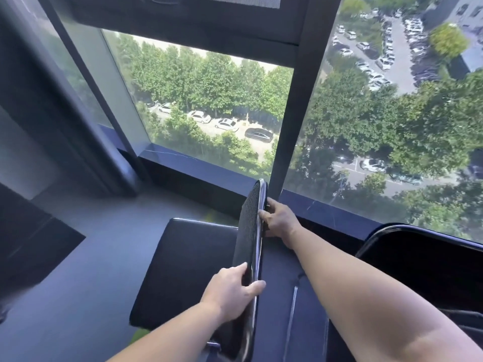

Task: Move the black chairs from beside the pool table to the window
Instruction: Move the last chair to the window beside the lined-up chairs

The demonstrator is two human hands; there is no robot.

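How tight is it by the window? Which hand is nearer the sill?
Right. The right hand grips the far end of the chair backrest, just short of the sill; the left hand grips its near end, farther back.

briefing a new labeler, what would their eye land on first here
The big window fills the upper frame, looking far down on trees and parked cars. In the lower middle, the left hand and right hand grip the mesh backrest of a black chair beside the sill. A second black chair shows at the lower right.
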